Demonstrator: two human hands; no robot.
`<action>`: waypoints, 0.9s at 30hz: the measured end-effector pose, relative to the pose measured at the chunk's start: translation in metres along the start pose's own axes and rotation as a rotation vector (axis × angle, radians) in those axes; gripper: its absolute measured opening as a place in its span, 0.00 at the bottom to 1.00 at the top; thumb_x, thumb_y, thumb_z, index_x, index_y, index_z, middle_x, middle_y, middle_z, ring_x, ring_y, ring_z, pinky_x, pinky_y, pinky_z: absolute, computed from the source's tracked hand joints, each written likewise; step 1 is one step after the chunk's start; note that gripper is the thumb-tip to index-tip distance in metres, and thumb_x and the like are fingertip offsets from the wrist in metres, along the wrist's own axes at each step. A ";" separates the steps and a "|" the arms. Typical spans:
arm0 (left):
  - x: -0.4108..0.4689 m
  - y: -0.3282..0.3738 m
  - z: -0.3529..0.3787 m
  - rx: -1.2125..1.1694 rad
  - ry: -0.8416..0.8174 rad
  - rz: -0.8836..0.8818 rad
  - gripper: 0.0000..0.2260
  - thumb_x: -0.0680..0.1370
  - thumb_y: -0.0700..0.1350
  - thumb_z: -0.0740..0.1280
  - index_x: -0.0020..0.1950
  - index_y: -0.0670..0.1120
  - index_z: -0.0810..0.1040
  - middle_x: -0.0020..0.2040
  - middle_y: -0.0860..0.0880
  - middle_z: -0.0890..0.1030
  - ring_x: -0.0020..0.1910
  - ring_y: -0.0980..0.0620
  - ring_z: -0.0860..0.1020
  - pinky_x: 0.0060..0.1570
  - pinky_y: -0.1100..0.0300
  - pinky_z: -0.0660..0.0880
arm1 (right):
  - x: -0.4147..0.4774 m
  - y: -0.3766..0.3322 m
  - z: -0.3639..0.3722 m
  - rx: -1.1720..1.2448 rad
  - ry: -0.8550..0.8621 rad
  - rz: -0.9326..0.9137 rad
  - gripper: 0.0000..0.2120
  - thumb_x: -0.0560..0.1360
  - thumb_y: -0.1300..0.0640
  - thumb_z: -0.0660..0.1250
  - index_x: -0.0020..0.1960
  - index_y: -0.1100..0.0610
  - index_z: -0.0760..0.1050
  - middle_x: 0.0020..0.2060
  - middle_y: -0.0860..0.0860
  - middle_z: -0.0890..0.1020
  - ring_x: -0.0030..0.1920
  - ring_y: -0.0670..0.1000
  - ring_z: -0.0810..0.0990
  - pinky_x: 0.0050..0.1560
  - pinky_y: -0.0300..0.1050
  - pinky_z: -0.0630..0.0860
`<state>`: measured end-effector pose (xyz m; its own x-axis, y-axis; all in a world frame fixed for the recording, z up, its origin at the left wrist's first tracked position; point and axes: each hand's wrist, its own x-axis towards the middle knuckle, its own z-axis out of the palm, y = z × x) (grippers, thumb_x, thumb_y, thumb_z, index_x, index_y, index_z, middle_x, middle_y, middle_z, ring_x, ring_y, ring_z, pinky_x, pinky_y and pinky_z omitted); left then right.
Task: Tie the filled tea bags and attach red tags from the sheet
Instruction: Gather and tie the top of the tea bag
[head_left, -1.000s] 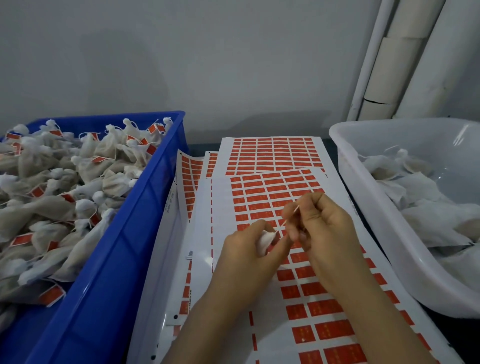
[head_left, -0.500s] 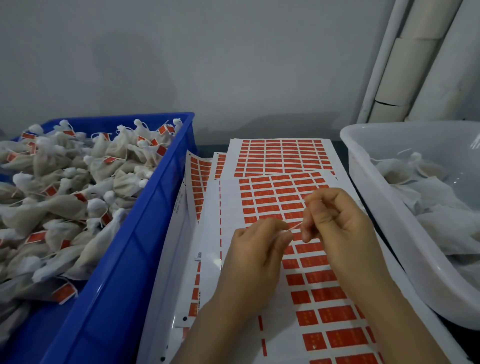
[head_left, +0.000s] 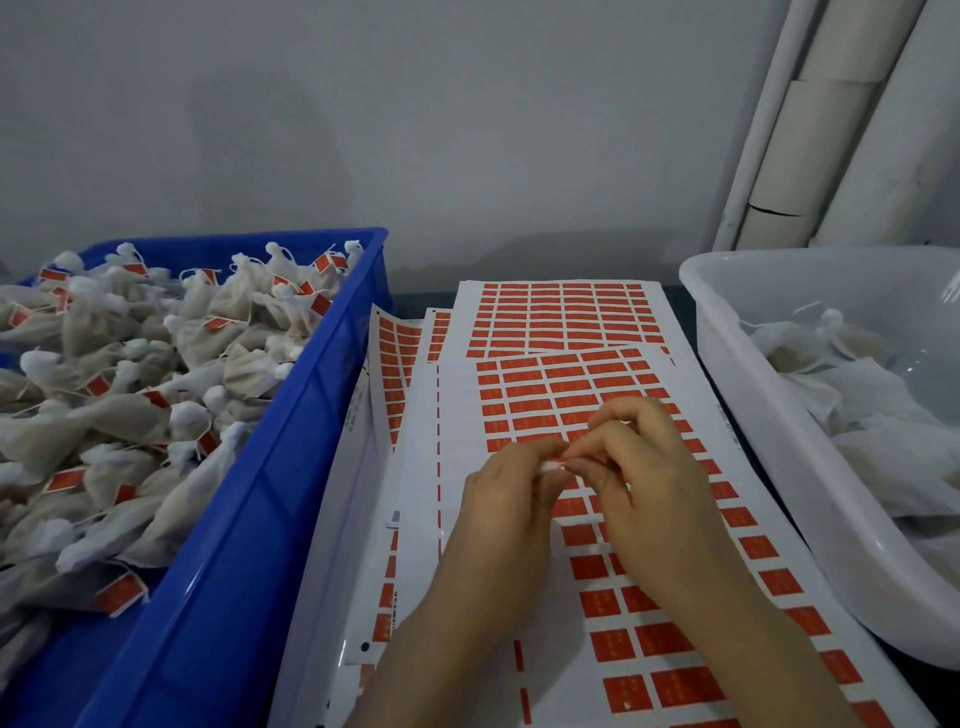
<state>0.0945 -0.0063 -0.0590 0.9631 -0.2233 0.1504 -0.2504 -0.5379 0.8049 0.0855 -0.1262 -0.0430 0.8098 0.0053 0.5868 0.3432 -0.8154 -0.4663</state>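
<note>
Over the tag sheet (head_left: 571, 395), centre: left hand (head_left: 511, 499) and right hand (head_left: 644, 467) have closed together, fingers pinching the tea bag (head_left: 551, 466) string; string gap gone — tag likely being pressed on.

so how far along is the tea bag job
Done: the blue crate is heaped with tied bags wearing red tags. In hand: both hands, left and right, pinch something small and white over the tag sheet. Left: untagged bags in the white tub.
</note>
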 end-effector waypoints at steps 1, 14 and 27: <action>0.000 0.003 0.000 0.012 -0.012 0.000 0.24 0.71 0.58 0.51 0.65 0.57 0.70 0.64 0.59 0.74 0.58 0.61 0.72 0.58 0.71 0.65 | 0.000 0.000 0.001 0.011 -0.002 0.014 0.02 0.70 0.65 0.70 0.41 0.60 0.78 0.44 0.55 0.80 0.42 0.45 0.73 0.43 0.26 0.64; -0.002 -0.002 0.003 0.186 0.010 0.040 0.12 0.78 0.52 0.59 0.58 0.53 0.77 0.58 0.57 0.77 0.55 0.57 0.72 0.64 0.59 0.70 | -0.005 -0.004 0.001 -0.029 0.157 -0.013 0.17 0.58 0.74 0.76 0.37 0.58 0.72 0.33 0.52 0.75 0.30 0.46 0.71 0.36 0.24 0.62; -0.012 0.009 -0.005 -0.134 0.158 0.060 0.07 0.72 0.50 0.72 0.36 0.59 0.78 0.29 0.58 0.78 0.30 0.57 0.76 0.30 0.71 0.72 | -0.005 -0.014 0.002 0.276 0.132 0.178 0.06 0.71 0.48 0.59 0.45 0.48 0.71 0.37 0.36 0.73 0.38 0.39 0.75 0.40 0.20 0.70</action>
<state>0.0814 -0.0051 -0.0504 0.9529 -0.1156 0.2802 -0.3027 -0.4123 0.8593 0.0773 -0.1133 -0.0409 0.8063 -0.2123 0.5521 0.3323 -0.6096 -0.7197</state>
